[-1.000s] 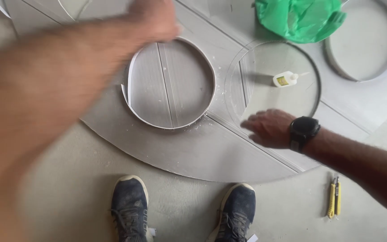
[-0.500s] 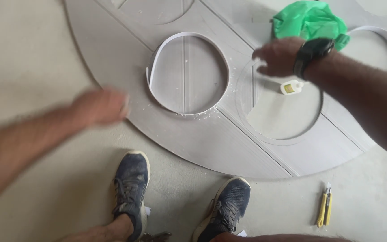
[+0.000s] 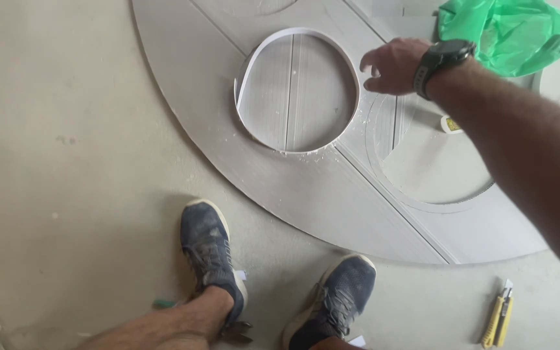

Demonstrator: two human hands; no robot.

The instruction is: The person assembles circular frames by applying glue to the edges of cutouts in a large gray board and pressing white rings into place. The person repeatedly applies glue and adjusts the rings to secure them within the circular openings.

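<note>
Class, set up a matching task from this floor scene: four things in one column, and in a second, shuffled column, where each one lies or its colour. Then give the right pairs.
Things
1. plastic bag
2. utility knife
3. white strip ring
4. right hand

Places or colours
A. yellow, on the bare floor at lower right
B. lining a round hole in the grey panel
C. green, crumpled at upper right
D. over the panel, just right of the ring, watch on its wrist

Pairs: 1-C, 2-A, 3-B, 4-D
</note>
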